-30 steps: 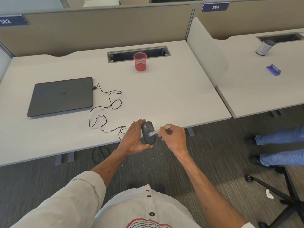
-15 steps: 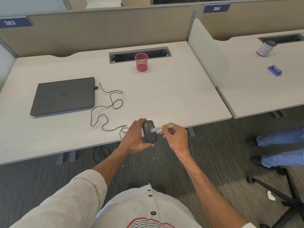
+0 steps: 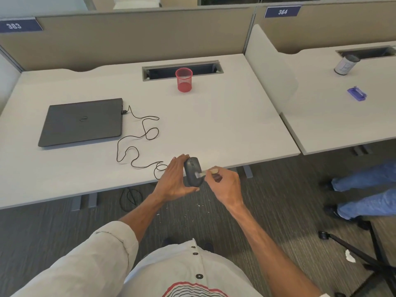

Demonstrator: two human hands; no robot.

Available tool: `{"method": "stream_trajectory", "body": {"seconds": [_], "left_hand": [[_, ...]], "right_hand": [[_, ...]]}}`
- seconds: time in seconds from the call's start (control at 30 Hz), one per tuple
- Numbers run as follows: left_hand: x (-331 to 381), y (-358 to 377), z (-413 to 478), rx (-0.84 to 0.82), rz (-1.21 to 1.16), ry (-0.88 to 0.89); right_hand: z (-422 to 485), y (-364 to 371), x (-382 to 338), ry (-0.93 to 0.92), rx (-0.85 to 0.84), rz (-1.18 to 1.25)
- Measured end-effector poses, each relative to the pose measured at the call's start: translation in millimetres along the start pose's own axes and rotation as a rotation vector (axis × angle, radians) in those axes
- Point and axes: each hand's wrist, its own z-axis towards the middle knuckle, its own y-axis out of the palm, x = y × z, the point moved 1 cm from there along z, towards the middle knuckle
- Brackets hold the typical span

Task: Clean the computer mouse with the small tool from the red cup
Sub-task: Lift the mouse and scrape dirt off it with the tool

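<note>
My left hand point(image 3: 174, 180) grips a dark grey wired computer mouse point(image 3: 191, 168) just past the desk's front edge, top face turned toward me. My right hand point(image 3: 226, 185) pinches a small brush with a pale wooden handle point(image 3: 209, 172); its light bristle tip rests on the mouse's lower body. The mouse's thin black cable point(image 3: 137, 144) loops across the desk to a closed black laptop point(image 3: 82, 122). A red mesh cup point(image 3: 183, 79) stands upright at the back of the desk, well away from both hands.
The white desk point(image 3: 225, 129) has a cable slot point(image 3: 182, 68) behind the cup. The neighbouring desk on the right holds a grey tin point(image 3: 344, 65) and a purple object point(image 3: 356, 94). Another person's jeans-clad legs point(image 3: 364, 189) and a chair base point(image 3: 364, 256) are at right.
The brush tip has shifted down the mouse from its upper middle toward its lower end. Both hands stay in the same spot at the desk edge.
</note>
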Motion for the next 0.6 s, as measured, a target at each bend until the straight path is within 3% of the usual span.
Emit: {"method": "stream_trajectory", "body": {"seconds": [0.13,0.37,0.6], "left_hand": [[3,4,1,-0.004,-0.012,-0.010],[5,6,-2,-0.010,-0.003,-0.011],[6,6,-4,-0.023,0.009,0.009]], "right_hand": [[-3,3,2,0.017,-0.098,0.082],[8,-4,9,0.060,0.115,0.102],[22,3,0,0.065,0.090,0.129]]}}
